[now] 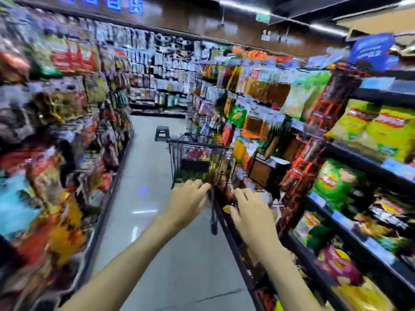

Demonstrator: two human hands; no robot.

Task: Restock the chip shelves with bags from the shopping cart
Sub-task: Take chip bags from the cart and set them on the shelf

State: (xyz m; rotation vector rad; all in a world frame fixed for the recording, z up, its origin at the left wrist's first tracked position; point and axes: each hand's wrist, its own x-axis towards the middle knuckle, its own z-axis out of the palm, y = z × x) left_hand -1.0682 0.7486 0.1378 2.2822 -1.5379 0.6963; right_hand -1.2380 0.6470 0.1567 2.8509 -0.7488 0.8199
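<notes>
The view is smeared by motion. A black wire shopping cart [197, 153] stands in the aisle ahead, close to the right-hand shelves, with colourful bags [197, 152] inside. Both my arms stretch forward to its near end. My left hand [187, 202] has its fingers extended to the cart's near rim, beside a dark bar [213, 212]. My right hand [252, 213] is spread with fingers apart just right of that bar; a small yellow patch [226, 208] shows by its thumb. Chip bags fill the right shelves: yellow-green ones [381, 129], a green one [334, 178], a magenta one [336, 263].
Packed snack shelves [56, 131] line the left side of the narrow aisle. A small dark step stool [161, 132] stands on the grey floor [148, 176] beyond the cart. More shelving [157, 86] closes the aisle's far end.
</notes>
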